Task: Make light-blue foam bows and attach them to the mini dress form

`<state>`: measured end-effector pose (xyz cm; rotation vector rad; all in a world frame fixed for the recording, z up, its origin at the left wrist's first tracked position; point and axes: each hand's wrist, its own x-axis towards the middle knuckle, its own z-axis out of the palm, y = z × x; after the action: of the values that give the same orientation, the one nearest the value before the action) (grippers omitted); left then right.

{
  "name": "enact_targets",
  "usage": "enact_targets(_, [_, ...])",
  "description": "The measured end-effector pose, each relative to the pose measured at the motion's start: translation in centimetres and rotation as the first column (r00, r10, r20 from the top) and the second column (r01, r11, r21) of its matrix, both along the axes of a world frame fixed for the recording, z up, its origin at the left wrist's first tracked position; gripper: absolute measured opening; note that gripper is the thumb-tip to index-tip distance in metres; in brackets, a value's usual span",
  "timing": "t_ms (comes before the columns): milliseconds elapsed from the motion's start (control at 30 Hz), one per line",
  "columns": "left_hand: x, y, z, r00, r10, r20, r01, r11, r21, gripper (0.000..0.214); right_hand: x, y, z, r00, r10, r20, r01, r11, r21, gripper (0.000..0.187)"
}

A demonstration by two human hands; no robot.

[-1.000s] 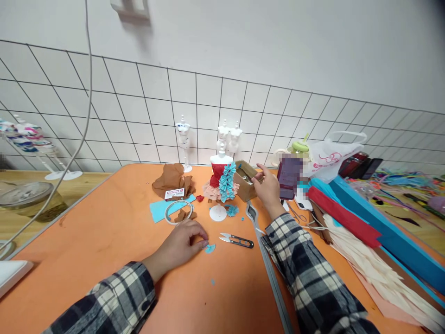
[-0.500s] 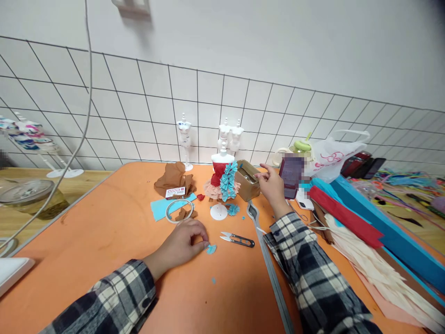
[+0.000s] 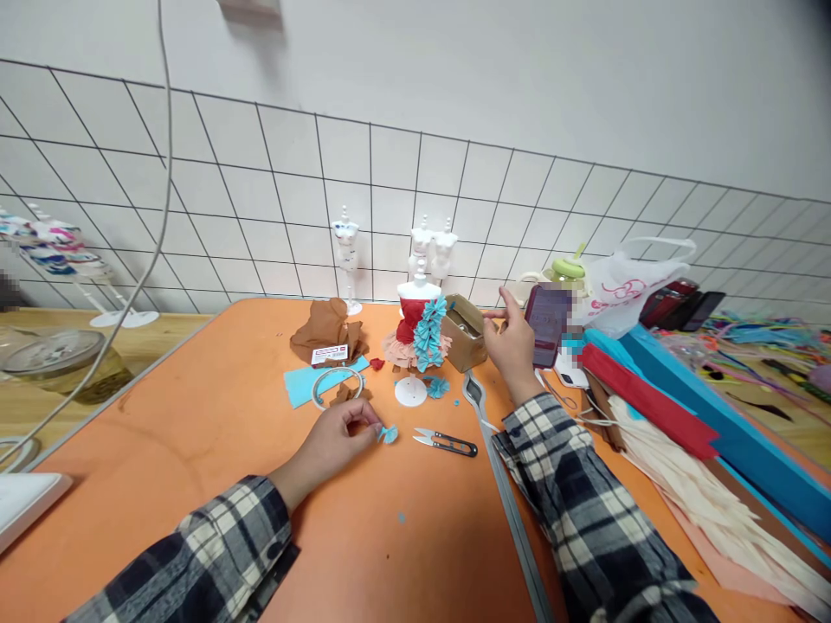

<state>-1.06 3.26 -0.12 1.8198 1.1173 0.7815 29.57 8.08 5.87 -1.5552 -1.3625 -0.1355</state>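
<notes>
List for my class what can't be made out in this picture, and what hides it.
All in the head view:
Pinched end of the small blue piece: covered by fingertips of the left hand.
Right hand: its back hides whether it holds anything.
Cardboard box: walls hide much of the inside.
Purple phone: markings too blurred to read.
White object: cut off by the left edge.
</notes>
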Motion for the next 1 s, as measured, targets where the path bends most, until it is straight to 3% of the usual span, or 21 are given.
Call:
enact_targets(167, [-0.1, 0.4, -0.3, 1.000, 0.013, 0.023, -0.013, 1.000, 0.004, 0.015, -2.4, -2.7, 2.0, 0.994, -0.048, -0.101, 0.071, 0.968, 0.239, 0.063])
enact_targets(233, [-0.2, 0.5, -0.4, 1.000, 0.012, 0.024, -0.012, 1.000, 0.020, 0.015, -4.7, -5.0, 2.3, 0.982, 0.009, -0.190, 0.050, 0.951, 0.304, 0.062])
enact_targets(300, [-0.2, 0.6, -0.5, 1.000, 0.001, 0.026, -0.002, 0.999, 0.039, 0.015, -7.5, -7.9, 1.7, 0.964, 0.135, -0.229, -0.051, 0.939, 0.339, 0.061])
enact_targets(367, [-0.3, 0.7, -0.6, 0.999, -0.010, 0.031, 0.008, 0.999, 0.053, 0.015, -10.3, -10.7, 0.2, 0.928, 0.310, -0.205, -0.246, 0.926, 0.287, 0.057])
enact_targets(433, [-0.3, 0.6, -0.5, 0.999, -0.006, 0.043, 0.003, 0.998, 0.063, 0.015, -12.5, -12.7, -2.0, 0.873, 0.430, -0.230, -0.405, 0.902, 0.151, 0.058])
enact_targets(533, [-0.1, 0.1, -0.3, 0.997, 0.009, 0.075, -0.015, 0.996, 0.086, 0.016, -14.2, -13.7, -4.7, 0.815, 0.422, -0.397, -0.487, 0.870, -0.073, 0.070])
enact_targets(600, [0.1, -0.5, 0.0, 0.996, 0.002, 0.091, -0.011, 0.994, 0.107, 0.016, -14.5, -13.5, -5.5, 0.754, 0.369, -0.544, -0.525, 0.836, -0.161, 0.079])
enact_targets(767, [0.7, -2.2, 0.7, 0.993, -0.081, 0.088, 0.067, 0.987, 0.146, 0.014, -14.1, -12.5, -5.2, 0.593, 0.308, -0.744, -0.572, 0.811, -0.120, 0.081])
enact_targets(867, [0.9, -2.6, 0.9, 0.986, -0.096, 0.139, 0.082, 0.992, 0.100, 0.016, -13.5, -12.3, -4.9, 0.595, 0.305, -0.743, -0.583, 0.800, -0.138, 0.077])
enact_targets(1000, [0.9, -2.7, 0.9, 0.954, -0.113, 0.277, 0.135, 0.989, -0.064, 0.030, -13.1, -12.4, -5.1, 0.607, 0.340, -0.718, -0.593, 0.796, -0.124, 0.076])
